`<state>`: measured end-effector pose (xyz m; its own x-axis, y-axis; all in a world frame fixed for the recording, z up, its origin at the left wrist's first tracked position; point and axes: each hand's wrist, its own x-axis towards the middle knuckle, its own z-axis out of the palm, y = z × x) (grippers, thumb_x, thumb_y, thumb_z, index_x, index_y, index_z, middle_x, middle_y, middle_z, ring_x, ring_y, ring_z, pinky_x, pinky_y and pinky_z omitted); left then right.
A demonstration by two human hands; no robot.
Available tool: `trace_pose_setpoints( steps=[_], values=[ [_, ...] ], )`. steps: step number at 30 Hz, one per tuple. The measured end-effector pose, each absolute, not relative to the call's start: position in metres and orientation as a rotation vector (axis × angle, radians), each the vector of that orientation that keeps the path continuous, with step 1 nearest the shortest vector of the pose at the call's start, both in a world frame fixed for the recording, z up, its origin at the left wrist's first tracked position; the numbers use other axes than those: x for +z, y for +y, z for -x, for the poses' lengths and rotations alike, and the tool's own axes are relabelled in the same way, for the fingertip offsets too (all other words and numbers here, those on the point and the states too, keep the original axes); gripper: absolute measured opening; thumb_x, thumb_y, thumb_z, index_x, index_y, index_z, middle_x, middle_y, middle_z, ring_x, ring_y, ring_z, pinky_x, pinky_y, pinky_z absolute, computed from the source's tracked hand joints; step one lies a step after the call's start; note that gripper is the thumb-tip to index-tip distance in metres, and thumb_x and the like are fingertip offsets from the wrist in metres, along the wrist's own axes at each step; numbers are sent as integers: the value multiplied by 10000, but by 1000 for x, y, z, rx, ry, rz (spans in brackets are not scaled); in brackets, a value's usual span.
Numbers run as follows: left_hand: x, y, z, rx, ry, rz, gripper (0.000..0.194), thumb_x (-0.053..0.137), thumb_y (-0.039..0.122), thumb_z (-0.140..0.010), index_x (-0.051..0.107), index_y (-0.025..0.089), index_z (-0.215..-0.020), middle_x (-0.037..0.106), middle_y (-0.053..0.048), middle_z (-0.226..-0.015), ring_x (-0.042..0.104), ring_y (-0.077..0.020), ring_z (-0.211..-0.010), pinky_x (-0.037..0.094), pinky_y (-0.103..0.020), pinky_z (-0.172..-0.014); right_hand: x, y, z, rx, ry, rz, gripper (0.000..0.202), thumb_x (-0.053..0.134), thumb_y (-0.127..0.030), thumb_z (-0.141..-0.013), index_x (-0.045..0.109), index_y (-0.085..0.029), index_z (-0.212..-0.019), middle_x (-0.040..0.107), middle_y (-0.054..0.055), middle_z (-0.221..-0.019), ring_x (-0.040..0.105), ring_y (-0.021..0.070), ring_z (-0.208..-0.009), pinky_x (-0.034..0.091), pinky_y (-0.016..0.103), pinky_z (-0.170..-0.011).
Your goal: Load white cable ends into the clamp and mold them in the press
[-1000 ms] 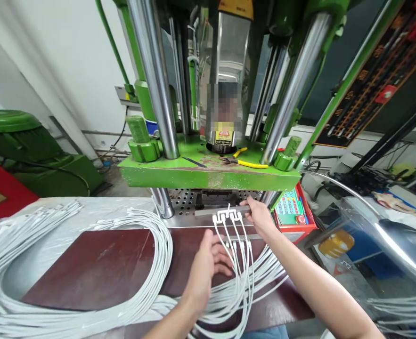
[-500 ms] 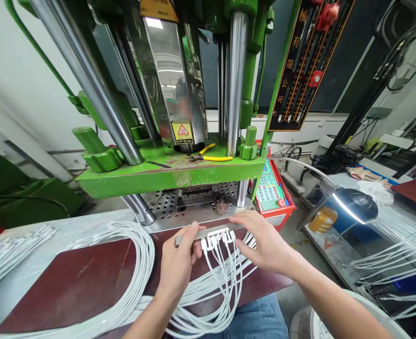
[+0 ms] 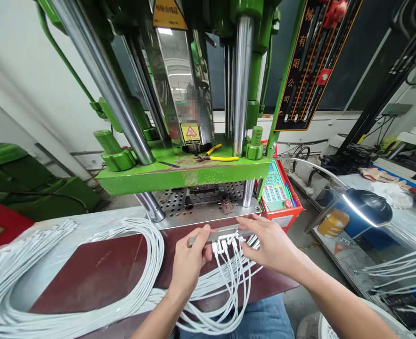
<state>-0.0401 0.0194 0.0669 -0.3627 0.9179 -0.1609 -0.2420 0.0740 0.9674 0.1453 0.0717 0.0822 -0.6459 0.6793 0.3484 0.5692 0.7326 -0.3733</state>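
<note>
My left hand [image 3: 188,261] is closed on the left end of a narrow grey metal mould bar [image 3: 213,236], thumb on top and fingers beneath. My right hand [image 3: 269,238] curves around the bar's right end, fingertips along its far edge and thumb close to the rightmost connector. White cable connectors [image 3: 224,246] sit in a row along the bar's near side, joined by a white strip of plastic. From them, thin white cables [image 3: 234,292] hang in loops toward my lap. The right fingers partly hide the bar's right end.
Ahead stands a green press [image 3: 190,176] with steel columns and a perforated metal bed [image 3: 172,202]. Yellow-handled pliers [image 3: 224,158] lie on its ledge. Coiled white cables [image 3: 154,254] rest on a dark red board [image 3: 98,268]. At right are a red control panel [image 3: 281,188] and a lamp [image 3: 368,207].
The view has swung slightly left, so the scene sits further right. Both hands keep the bar between them, and the connectors at its right end have shifted slightly under the right fingers.
</note>
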Motion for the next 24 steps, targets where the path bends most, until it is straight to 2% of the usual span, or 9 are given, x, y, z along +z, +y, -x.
trace_pose_setpoints(
  steps=[2,4,9,12,16,18,22,24],
  values=[
    [66,21,39,1502,1363,-749,368,640,491,-718,638,127,-768,413,59,-360,270,-61,-355,165,-183,-365,89,66,-142,334,-2472,888,581,569,-291,-782,410,-196,-1333,578,84,-1227,510,233,-1151,338,453,-1039],
    [63,22,38,1504,1374,-796,365,641,494,-716,644,132,-762,414,61,-365,305,-69,-356,198,-190,-367,95,58,-135,277,-2475,852,590,589,-319,-773,419,-184,-1322,538,100,-1259,478,239,-1164,315,454,-1051],
    [56,21,33,1484,1421,-923,354,620,493,-737,616,154,-636,423,47,-383,376,-89,-372,260,-206,-371,94,45,-118,28,-2554,896,501,565,-254,-775,499,-115,-1252,623,110,-1015,564,247,-938,217,537,-1071],
    [55,19,31,1460,1413,-954,333,606,474,-758,615,162,-642,420,47,-382,369,-93,-375,267,-207,-375,86,46,-117,-2,-2496,896,364,527,-186,-771,584,-117,-1124,659,74,-872,602,205,-783,202,521,-1084],
    [55,18,29,1427,1410,-944,320,607,463,-752,620,163,-645,422,40,-378,367,-105,-379,266,-213,-378,85,53,-124,208,-2324,879,91,540,-173,-764,627,-186,-789,667,-17,-707,607,134,-647,254,462,-1080],
    [54,17,29,1404,1415,-935,322,608,466,-750,629,157,-664,416,42,-381,357,-104,-380,267,-212,-385,91,60,-134,270,-2193,922,94,539,-192,-785,612,-191,-726,673,-21,-710,611,129,-655,303,453,-1049],
    [47,13,35,1349,1424,-927,330,600,471,-767,654,145,-773,410,48,-402,335,-99,-402,265,-209,-407,103,78,-183,343,-1724,1192,174,503,-285,-850,640,-192,-797,688,6,-780,626,154,-700,472,362,-842],
    [43,12,41,1334,1415,-910,325,595,465,-781,658,148,-819,413,48,-415,331,-98,-428,264,-205,-423,98,83,-227,219,-1589,1339,213,512,-343,-847,654,-188,-881,690,39,-851,633,182,-766,490,325,-749]
  ],
)
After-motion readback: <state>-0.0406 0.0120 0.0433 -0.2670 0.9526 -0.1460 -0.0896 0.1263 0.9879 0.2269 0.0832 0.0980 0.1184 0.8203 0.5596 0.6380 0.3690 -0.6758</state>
